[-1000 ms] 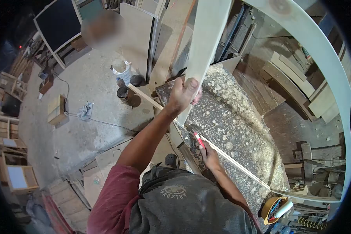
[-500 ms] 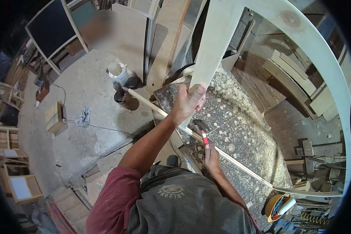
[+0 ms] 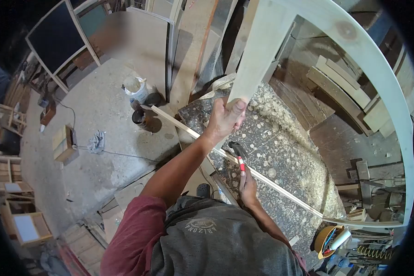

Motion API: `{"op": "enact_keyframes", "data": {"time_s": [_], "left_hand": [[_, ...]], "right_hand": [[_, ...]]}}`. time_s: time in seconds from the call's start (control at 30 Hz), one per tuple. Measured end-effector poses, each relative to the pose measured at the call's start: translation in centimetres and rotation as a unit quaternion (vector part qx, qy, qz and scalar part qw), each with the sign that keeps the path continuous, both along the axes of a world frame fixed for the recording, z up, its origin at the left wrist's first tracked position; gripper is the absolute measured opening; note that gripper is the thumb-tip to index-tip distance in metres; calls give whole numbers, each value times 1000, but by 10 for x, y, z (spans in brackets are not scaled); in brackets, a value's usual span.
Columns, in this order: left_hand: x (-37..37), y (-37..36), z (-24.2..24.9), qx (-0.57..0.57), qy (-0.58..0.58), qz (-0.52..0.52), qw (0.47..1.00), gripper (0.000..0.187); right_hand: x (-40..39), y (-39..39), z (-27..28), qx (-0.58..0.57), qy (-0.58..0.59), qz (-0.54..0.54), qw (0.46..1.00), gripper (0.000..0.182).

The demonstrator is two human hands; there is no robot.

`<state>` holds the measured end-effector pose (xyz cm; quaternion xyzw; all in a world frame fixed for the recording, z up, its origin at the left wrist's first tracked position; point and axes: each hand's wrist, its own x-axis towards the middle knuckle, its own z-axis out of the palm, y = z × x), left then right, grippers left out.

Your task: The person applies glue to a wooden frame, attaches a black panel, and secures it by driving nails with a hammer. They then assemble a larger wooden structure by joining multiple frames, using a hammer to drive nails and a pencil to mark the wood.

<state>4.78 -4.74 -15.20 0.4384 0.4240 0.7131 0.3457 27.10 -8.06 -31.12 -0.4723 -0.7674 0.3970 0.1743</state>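
Head view: left hand point(image 3: 225, 120) is clamping frame upright point(image 3: 257, 60); right hand point(image 3: 246, 181) is gripping hammer point(image 3: 238, 156), nailing strip point(image 3: 262, 177) at worktop point(image 3: 285, 138) edge; next strike needs aim

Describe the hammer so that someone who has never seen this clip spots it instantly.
Find the sawdust-strewn workbench in the middle. Over its near edge, above the thin wooden strip, the right hand grips the hammer. Its dark head and red-and-white handle stand out from all the pale wood around.

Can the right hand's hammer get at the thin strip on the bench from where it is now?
Probably yes: the right hand holds the hammer just above the thin strip, with nothing between them; the left hand grips the upright board farther up.
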Motion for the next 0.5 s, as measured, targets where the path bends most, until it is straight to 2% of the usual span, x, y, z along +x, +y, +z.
{"op": "enact_keyframes", "data": {"time_s": [0.03,0.1,0.17,0.2,0.23,0.37,0.43,0.5], "left_hand": [[0,0,0,-3,0,5,1000,69],[1,1,1,-5,2,8,1000,69],[-4,3,5,13,-67,-13,998,55],[-6,5,8,33,-72,-5,997,55],[-8,6,12,34,-71,-4,997,55],[-13,3,26,63,-15,10,998,56],[-13,4,31,60,8,25,998,56],[-11,4,32,53,11,12,998,56]], "right_hand": [[4,5,-21,-1,2,-5,1000,31],[14,22,-78,40,-121,106,986,36],[11,26,-66,28,-78,105,991,38],[11,23,-61,-7,-67,87,994,37],[8,23,-55,-41,-55,70,995,37],[2,16,-27,-35,3,26,999,35],[8,15,-17,52,-18,19,998,31],[20,7,-17,78,20,0,997,29]]}}
